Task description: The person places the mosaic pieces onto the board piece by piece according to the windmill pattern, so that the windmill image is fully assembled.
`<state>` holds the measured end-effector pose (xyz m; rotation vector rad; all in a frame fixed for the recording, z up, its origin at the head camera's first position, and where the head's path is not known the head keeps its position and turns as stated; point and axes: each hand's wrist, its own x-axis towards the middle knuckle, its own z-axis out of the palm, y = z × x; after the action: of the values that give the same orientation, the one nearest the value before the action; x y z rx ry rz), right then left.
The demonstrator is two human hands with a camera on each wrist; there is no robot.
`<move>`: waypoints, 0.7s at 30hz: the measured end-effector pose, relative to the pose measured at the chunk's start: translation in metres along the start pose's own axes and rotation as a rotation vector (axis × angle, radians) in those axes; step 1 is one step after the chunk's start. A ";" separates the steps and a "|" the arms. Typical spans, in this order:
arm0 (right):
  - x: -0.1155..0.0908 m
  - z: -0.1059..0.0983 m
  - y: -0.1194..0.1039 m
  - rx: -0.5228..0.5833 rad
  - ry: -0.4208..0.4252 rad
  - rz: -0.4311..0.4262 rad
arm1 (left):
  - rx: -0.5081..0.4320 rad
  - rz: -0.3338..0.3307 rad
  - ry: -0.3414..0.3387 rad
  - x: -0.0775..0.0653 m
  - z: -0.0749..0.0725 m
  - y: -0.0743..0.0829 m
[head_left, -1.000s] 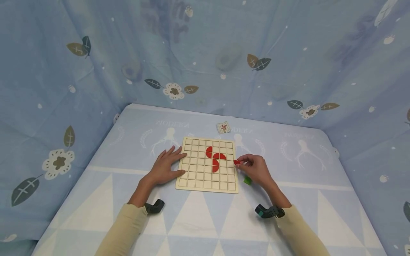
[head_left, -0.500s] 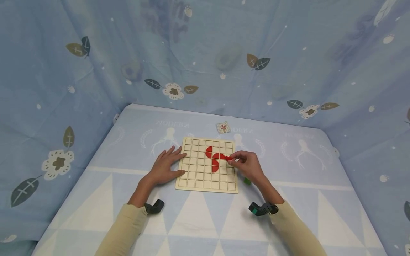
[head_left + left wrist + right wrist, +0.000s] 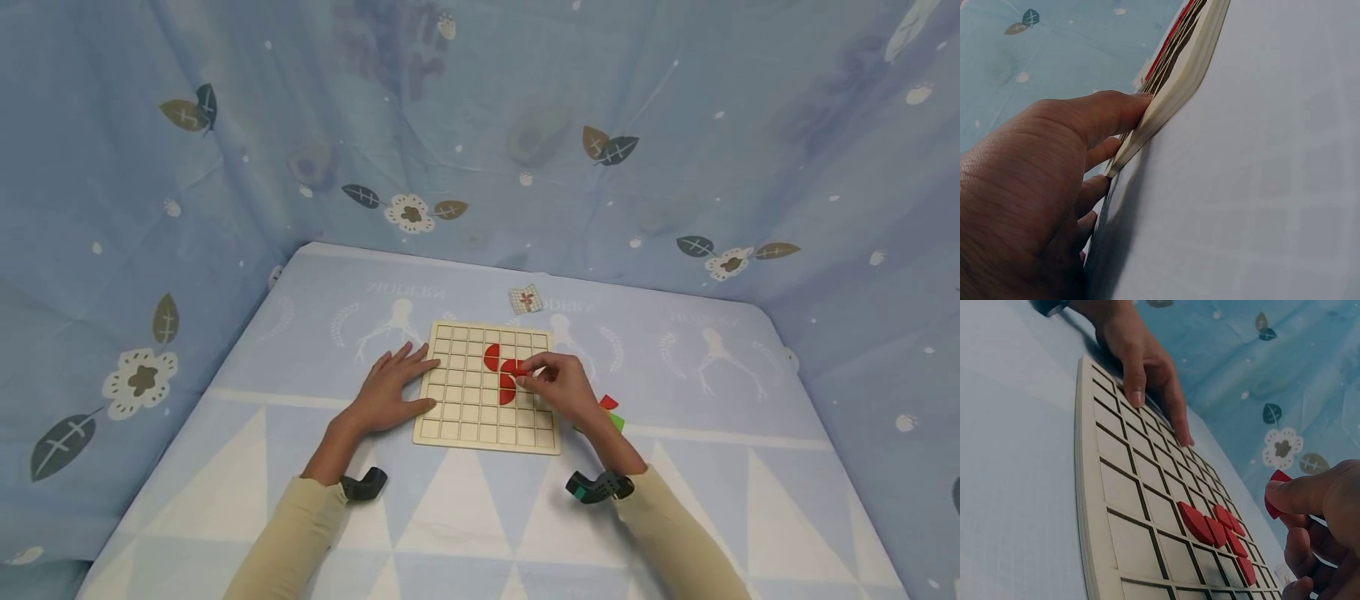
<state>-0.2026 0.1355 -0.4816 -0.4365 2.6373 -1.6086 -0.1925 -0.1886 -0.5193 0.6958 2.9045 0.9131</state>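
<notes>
A square wooden grid board [image 3: 457, 417] lies on the table. Several red quarter-circle tiles [image 3: 1195, 523] sit in cells around its middle. My left hand [image 3: 393, 387] rests at the board's left side, fingers spread and fairly straight; its thumb and fingertips touch the edge, as the left wrist view [image 3: 1041, 162] also shows. Over the red tiles, my right hand [image 3: 562, 387] pinches another red quarter-circle tile [image 3: 1270, 506] between thumb and fingers. In the right wrist view the held tile appears raised above the board, partly covered by the thumb.
Right of the board, beside my right forearm, lie a green tile [image 3: 617, 420] and a loose red tile [image 3: 608, 402]. A small card [image 3: 526, 299] printed with a red pattern on a grid lies behind the board. Patterned blue cloth [image 3: 480, 125] walls the table.
My right hand has moved left from the board's right edge to over the red tiles, carrying its tile. The loose red tile beside the forearm has come into view. My left hand stays put.
</notes>
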 end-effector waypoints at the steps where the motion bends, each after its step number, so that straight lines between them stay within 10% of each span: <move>1: 0.000 0.001 0.000 0.001 -0.003 -0.004 | -0.001 0.000 0.000 0.000 0.000 0.000; 21: 0.010 0.015 -0.012 -0.028 -0.059 -0.009 | 0.006 -0.007 0.007 0.000 0.000 0.004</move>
<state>-0.2066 0.1146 -0.4769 -0.4890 2.6210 -1.5385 -0.1911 -0.1862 -0.5170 0.6831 2.9149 0.9084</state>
